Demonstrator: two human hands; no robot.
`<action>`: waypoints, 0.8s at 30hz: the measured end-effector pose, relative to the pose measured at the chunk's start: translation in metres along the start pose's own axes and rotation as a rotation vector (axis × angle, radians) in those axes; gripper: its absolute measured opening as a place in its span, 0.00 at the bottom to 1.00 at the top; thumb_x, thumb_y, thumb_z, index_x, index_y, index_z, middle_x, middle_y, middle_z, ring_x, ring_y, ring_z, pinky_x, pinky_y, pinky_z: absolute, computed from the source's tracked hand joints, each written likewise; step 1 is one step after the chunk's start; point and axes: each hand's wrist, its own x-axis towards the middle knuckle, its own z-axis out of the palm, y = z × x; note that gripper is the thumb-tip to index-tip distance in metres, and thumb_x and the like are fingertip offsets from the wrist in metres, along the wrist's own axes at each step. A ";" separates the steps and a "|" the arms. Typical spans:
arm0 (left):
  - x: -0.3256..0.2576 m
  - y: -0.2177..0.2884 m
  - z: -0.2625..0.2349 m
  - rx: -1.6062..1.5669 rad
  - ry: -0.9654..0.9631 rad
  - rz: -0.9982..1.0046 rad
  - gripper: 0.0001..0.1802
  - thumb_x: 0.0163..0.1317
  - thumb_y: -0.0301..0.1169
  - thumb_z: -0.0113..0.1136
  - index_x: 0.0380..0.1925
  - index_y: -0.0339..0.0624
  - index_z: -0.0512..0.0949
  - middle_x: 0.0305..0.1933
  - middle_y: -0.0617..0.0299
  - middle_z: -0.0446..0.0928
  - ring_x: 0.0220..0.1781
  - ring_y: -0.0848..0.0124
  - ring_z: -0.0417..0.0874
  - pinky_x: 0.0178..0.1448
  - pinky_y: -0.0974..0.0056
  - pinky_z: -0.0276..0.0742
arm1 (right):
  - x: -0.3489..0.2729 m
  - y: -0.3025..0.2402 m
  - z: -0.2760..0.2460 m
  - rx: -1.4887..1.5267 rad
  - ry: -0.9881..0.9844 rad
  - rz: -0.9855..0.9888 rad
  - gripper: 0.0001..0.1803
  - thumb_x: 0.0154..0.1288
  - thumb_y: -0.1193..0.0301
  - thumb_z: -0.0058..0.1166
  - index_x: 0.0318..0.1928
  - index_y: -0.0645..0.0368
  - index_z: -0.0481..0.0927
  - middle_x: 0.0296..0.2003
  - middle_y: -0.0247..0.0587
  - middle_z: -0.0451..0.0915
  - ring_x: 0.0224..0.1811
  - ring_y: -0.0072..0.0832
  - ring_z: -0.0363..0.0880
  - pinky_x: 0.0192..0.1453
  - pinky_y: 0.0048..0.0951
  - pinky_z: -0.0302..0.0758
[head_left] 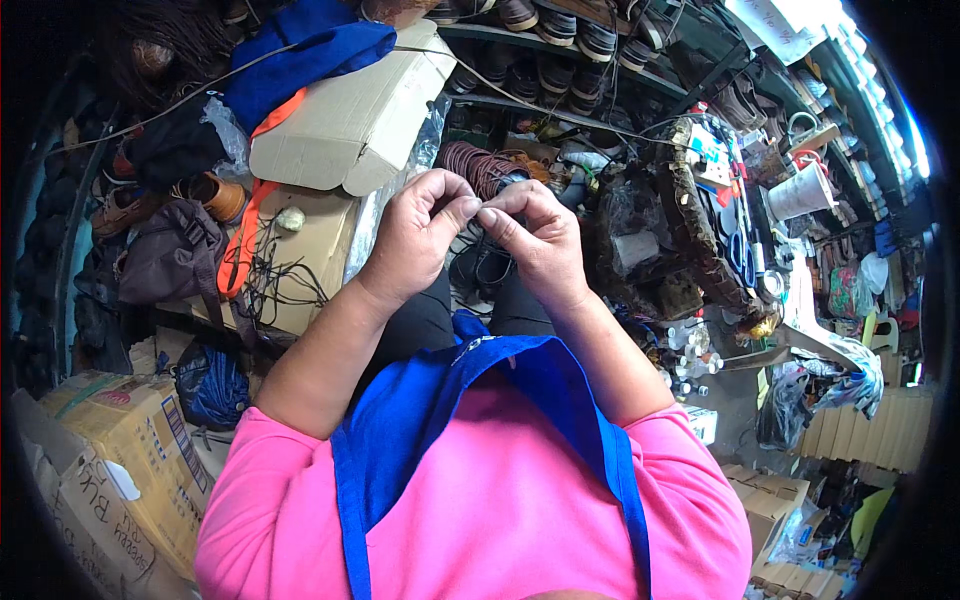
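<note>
My left hand (422, 235) and my right hand (540, 235) meet in front of me, above my lap. The thumb and forefinger of each are pinched, and their tips almost touch. Whatever sits between them is too small to make out. Just beyond the fingers lies a coil of brown cord (478, 168). Under the hands, between my knees, are dark thin loops (482, 268) that I cannot identify. A blue apron (400, 430) covers my lap and front.
Left of my hands, a cardboard sheet (330, 125), an orange strap (240, 240) and tangled black laces (290, 285) lie together. Shelves of shoes (560, 30) line the back. At right stands a cluttered round stand (690, 210) with scissors (738, 258). Cardboard boxes (130, 440) sit lower left.
</note>
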 end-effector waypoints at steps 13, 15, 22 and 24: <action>-0.001 -0.013 -0.012 -0.454 -0.015 -0.272 0.07 0.65 0.31 0.52 0.37 0.40 0.75 0.34 0.65 0.76 0.35 0.78 0.76 0.42 0.72 0.71 | -0.001 0.006 -0.001 0.083 0.002 0.035 0.04 0.56 0.74 0.60 0.28 0.62 0.80 0.30 0.33 0.74 0.35 0.20 0.70 0.40 0.22 0.68; -0.006 -0.008 -0.007 -0.267 -0.080 -0.232 0.13 0.63 0.29 0.54 0.47 0.36 0.75 0.40 0.62 0.78 0.38 0.78 0.77 0.43 0.73 0.72 | -0.001 0.007 0.001 0.106 0.020 0.041 0.04 0.55 0.75 0.61 0.29 0.62 0.80 0.30 0.33 0.74 0.35 0.20 0.70 0.40 0.22 0.68; -0.007 -0.014 -0.002 0.096 -0.160 -0.203 0.09 0.58 0.22 0.58 0.40 0.35 0.79 0.36 0.64 0.78 0.36 0.80 0.75 0.40 0.75 0.71 | 0.000 0.004 0.000 -0.074 0.029 -0.039 0.04 0.52 0.75 0.62 0.29 0.61 0.81 0.29 0.33 0.74 0.36 0.22 0.71 0.42 0.24 0.69; -0.007 -0.013 0.001 0.075 -0.103 -0.150 0.07 0.57 0.22 0.59 0.36 0.36 0.80 0.32 0.64 0.79 0.34 0.81 0.76 0.38 0.74 0.71 | -0.001 0.004 0.000 -0.095 0.043 -0.084 0.04 0.52 0.75 0.62 0.30 0.61 0.81 0.30 0.34 0.75 0.37 0.23 0.72 0.43 0.24 0.69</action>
